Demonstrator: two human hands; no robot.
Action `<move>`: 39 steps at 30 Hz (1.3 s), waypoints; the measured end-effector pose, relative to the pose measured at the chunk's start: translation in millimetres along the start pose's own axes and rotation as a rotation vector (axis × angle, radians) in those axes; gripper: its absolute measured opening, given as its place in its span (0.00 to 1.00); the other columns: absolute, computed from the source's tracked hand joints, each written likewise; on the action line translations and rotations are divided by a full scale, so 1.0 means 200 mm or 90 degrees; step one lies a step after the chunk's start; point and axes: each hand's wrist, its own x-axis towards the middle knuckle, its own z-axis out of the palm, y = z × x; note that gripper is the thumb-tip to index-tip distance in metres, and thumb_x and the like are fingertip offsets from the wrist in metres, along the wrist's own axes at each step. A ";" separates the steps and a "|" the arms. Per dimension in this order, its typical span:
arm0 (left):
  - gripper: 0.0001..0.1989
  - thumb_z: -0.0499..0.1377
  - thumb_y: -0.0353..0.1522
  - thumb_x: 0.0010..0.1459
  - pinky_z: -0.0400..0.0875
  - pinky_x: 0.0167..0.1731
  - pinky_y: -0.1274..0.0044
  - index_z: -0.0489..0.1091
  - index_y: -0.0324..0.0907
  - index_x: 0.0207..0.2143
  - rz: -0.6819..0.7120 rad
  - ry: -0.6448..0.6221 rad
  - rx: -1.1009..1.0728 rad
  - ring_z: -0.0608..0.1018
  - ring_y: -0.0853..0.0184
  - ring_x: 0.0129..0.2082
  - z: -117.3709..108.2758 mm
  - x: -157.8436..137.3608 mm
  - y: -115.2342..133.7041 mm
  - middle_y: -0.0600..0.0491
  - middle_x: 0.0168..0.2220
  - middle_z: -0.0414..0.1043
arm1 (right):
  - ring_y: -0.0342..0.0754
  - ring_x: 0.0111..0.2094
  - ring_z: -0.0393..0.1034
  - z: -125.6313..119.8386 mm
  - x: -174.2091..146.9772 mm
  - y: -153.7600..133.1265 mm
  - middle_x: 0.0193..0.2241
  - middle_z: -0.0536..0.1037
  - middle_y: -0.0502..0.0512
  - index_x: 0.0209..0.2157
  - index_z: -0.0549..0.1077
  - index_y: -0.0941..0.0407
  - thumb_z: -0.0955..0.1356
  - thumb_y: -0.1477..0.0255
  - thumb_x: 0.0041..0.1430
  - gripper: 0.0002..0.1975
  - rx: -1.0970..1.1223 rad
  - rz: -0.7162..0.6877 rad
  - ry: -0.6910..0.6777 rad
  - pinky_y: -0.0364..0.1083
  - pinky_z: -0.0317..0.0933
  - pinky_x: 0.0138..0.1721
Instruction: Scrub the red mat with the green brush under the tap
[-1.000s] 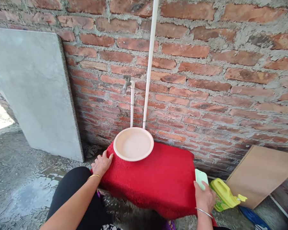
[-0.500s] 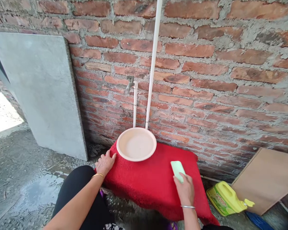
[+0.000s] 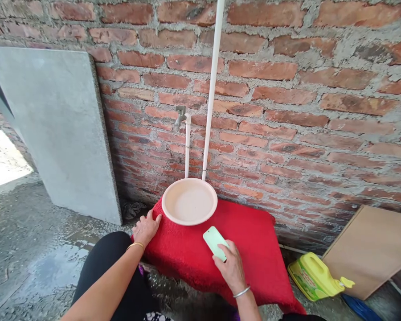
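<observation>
In the head view, my right hand (image 3: 231,264) grips a pale green scrub brush (image 3: 214,242) by its near end. The brush is flat and rounded, with a small hole near its far end; its underside is hidden against the red cloth (image 3: 243,223). My left hand (image 3: 146,228), fingers spread, lies on the cloth's left edge. Beside its fingertips stands a cream basin (image 3: 190,203) on the back left of the cloth. The cloth drapes over a low support that it covers.
A grey tap (image 3: 179,117) on a white pipe (image 3: 187,147) stands behind the basin against the brick wall (image 3: 280,93). A grey slab (image 3: 63,125) leans at left above wet ground. At right are a yellow jug (image 3: 316,276) and a brown board (image 3: 370,249).
My right hand has moved left across the cloth with the brush, bringing it closer to the basin, and the brush has turned. My left hand and the basin stay in place.
</observation>
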 end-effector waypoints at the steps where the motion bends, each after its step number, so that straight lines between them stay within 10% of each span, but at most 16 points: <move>1: 0.37 0.38 0.55 0.65 0.61 0.55 0.54 0.56 0.48 0.69 0.001 0.000 0.000 0.71 0.41 0.58 0.00 0.00 0.00 0.35 0.59 0.66 | 0.55 0.46 0.74 -0.04 0.00 0.04 0.45 0.77 0.57 0.43 0.80 0.49 0.68 0.61 0.56 0.15 -0.019 0.021 0.014 0.53 0.69 0.51; 9: 0.37 0.38 0.55 0.65 0.62 0.54 0.55 0.56 0.47 0.69 0.004 0.008 0.003 0.72 0.41 0.57 0.01 0.00 0.00 0.35 0.59 0.66 | 0.72 0.45 0.70 -0.47 0.00 0.48 0.34 0.75 0.71 0.37 0.80 0.56 0.61 0.45 0.55 0.31 -0.183 0.317 0.329 0.67 0.66 0.43; 19: 0.36 0.40 0.55 0.65 0.62 0.54 0.55 0.56 0.48 0.68 0.004 0.002 0.005 0.72 0.42 0.58 0.01 0.01 -0.01 0.35 0.59 0.66 | 0.54 0.48 0.74 0.02 0.02 0.08 0.47 0.77 0.58 0.43 0.81 0.49 0.69 0.61 0.57 0.15 -0.032 -0.036 0.044 0.52 0.69 0.51; 29: 0.35 0.40 0.53 0.66 0.62 0.54 0.54 0.56 0.47 0.69 0.001 0.001 0.007 0.72 0.41 0.57 -0.01 -0.02 0.02 0.35 0.58 0.66 | 0.68 0.41 0.70 -0.46 0.01 0.48 0.30 0.75 0.66 0.38 0.81 0.50 0.64 0.47 0.56 0.25 -0.169 0.300 0.388 0.63 0.66 0.38; 39: 0.36 0.40 0.54 0.66 0.61 0.55 0.55 0.55 0.48 0.69 -0.006 -0.003 0.013 0.71 0.42 0.58 -0.01 -0.01 0.01 0.35 0.60 0.65 | 0.54 0.45 0.75 0.02 0.10 0.07 0.45 0.78 0.57 0.41 0.81 0.49 0.68 0.59 0.57 0.14 -0.050 -0.018 0.028 0.52 0.68 0.48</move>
